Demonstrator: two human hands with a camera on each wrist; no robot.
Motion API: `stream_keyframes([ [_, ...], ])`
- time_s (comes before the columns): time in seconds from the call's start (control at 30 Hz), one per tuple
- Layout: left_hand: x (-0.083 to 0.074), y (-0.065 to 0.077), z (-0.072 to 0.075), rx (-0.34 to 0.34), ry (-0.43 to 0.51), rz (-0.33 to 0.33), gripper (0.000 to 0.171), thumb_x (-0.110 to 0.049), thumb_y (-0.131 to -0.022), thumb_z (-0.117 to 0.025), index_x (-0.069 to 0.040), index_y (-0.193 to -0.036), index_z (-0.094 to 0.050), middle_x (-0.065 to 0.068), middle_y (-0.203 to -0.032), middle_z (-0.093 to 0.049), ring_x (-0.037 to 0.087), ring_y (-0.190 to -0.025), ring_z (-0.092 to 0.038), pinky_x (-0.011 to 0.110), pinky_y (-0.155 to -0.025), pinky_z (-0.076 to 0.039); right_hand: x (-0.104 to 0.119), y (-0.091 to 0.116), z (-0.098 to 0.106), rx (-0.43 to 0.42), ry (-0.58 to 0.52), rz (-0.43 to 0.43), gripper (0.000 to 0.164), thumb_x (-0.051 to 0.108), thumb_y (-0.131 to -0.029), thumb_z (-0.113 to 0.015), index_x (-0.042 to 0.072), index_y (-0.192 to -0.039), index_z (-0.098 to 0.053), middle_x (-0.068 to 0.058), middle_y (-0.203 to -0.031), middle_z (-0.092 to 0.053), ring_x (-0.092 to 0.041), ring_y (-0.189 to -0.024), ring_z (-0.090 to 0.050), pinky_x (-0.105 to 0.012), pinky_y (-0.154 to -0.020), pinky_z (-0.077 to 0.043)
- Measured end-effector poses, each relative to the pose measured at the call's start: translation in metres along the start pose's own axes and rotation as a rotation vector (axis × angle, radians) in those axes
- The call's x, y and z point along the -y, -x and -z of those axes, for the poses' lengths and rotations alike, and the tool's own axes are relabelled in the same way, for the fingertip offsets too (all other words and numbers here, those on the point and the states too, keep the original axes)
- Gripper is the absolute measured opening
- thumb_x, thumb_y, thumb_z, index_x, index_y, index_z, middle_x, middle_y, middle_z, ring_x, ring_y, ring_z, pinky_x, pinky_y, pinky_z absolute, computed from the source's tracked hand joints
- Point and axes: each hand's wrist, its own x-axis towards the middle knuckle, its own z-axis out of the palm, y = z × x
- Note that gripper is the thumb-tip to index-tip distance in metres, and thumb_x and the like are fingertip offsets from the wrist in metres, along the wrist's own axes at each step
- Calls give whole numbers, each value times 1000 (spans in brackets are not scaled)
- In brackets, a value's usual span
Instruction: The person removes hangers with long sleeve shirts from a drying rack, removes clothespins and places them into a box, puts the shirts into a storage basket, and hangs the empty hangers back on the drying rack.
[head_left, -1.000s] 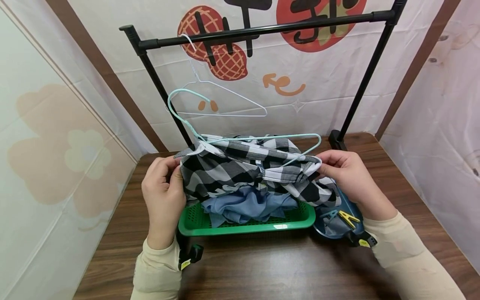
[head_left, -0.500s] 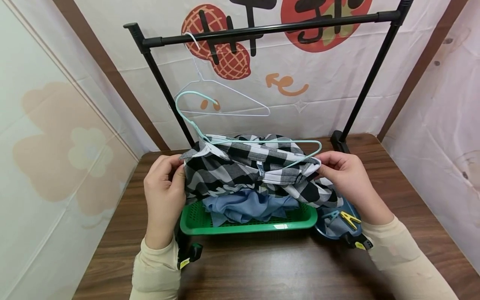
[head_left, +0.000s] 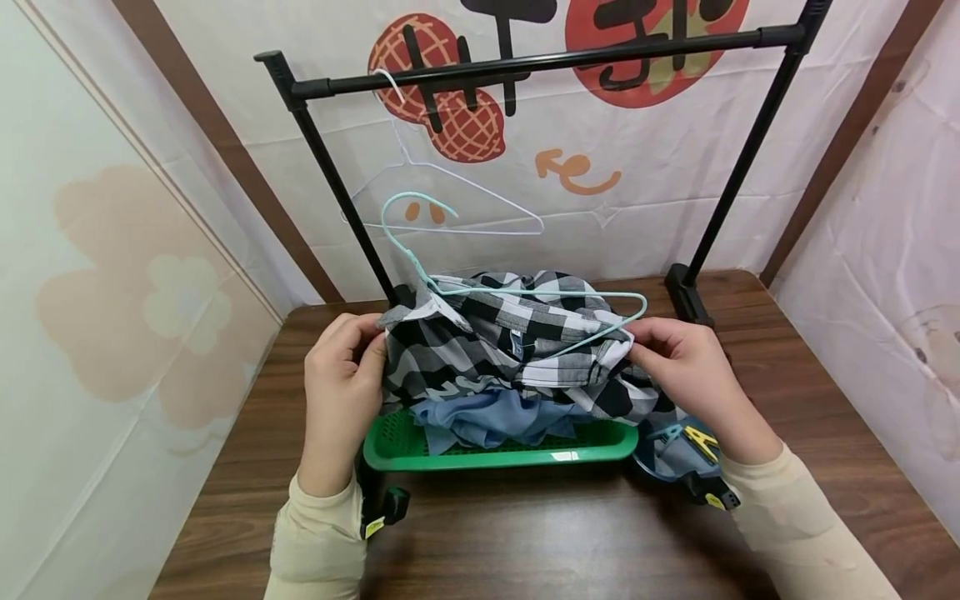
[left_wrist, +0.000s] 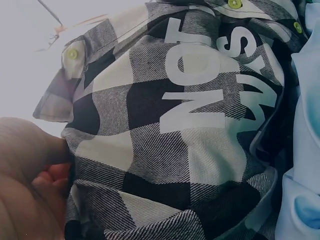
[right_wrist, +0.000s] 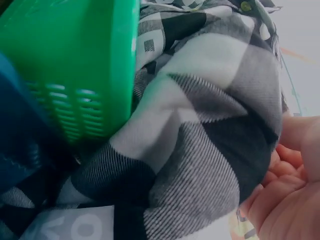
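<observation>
A black, grey and white checked shirt (head_left: 435,350) is held up by both hands over a green basket. My left hand (head_left: 341,392) pinches its left collar and shoulder side between thumb and fingers. At the opposite side my right hand (head_left: 686,379) pinches the cloth near the collar band. A mint-green hanger (head_left: 525,292) lies partly inside the neck; its hook points up and its right arm sticks out above the collar. White printed letters (left_wrist: 195,90) show on the shirt front in the left wrist view. The fingertips behind the cloth are hidden.
Blue cloth (head_left: 495,419) lies in the green basket (head_left: 465,460). A blue dish with pegs, one a yellow peg (head_left: 701,443), stands to the right. Behind rises a black rack (head_left: 555,60) with a white hanger (head_left: 472,196) on its bar. Wooden tabletop (head_left: 525,533) lies in front.
The mint-green hanger's hook has shifted right and tilted slightly. Both hands keep their pinch on the shirt and have come a little closer together. The view has shifted slightly too.
</observation>
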Motion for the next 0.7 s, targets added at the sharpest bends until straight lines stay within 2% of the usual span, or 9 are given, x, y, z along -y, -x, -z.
stream_keyframes([
  [0.27, 0, 2, -7, 40, 11, 1, 8, 3, -96, -68, 0, -98, -75, 5, -90, -66, 11, -73, -54, 15, -61, -43, -9, 3, -3, 53, 143, 113, 15, 2, -93, -73, 16, -97, -78, 1, -97, -73, -12, -69, -56, -25, -57, -47],
  [0.5, -1, 2, -7, 79, -4, 2, 7, 4, -95, -68, 0, -97, -74, 4, -90, -65, 11, -73, -52, 16, -60, -41, -13, 2, -3, 111, 156, 55, 13, 6, -95, -73, 17, -98, -78, 1, -94, -73, -14, -70, -57, -26, -57, -48],
  [0.7, 0, 2, -7, 80, 1, -7, 7, 3, -96, -68, 0, -97, -74, 5, -90, -65, 12, -73, -52, 16, -61, -42, -13, -2, -2, 153, 156, 49, 9, 10, -95, -74, 16, -100, -79, 2, -92, -73, -15, -74, -60, -26, -61, -51],
])
